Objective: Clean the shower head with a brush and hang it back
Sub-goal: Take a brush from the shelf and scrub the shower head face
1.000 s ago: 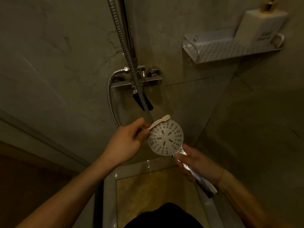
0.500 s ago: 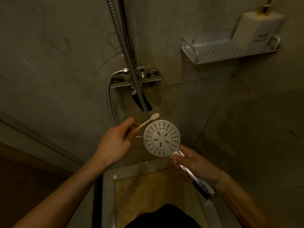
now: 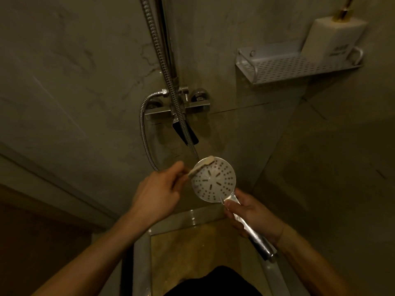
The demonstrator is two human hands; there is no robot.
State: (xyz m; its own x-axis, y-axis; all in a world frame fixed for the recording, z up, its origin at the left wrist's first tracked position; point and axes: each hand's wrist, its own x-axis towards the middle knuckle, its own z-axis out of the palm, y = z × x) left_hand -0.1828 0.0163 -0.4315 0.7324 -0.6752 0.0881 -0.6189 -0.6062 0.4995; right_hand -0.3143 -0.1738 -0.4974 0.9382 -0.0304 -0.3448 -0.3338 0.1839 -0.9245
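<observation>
Pale bristles of the brush [image 3: 202,167], lifted clear of the plate half a second ago, are back down across the upper-left rim of the shower head [image 3: 214,180], so I judge scrubbing is mid-stroke and hanging is some way off. The left hand [image 3: 157,194] pinches the slim brush handle just beside the round, perforated white faceplate. The right hand [image 3: 252,215] wraps the glossy chrome handle below it.

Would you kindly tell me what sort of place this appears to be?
Most likely a bathroom shower stall: a chrome mixer valve with ribbed metal hose on grey stone-look wall tiles, and a white perforated wall shelf.
</observation>
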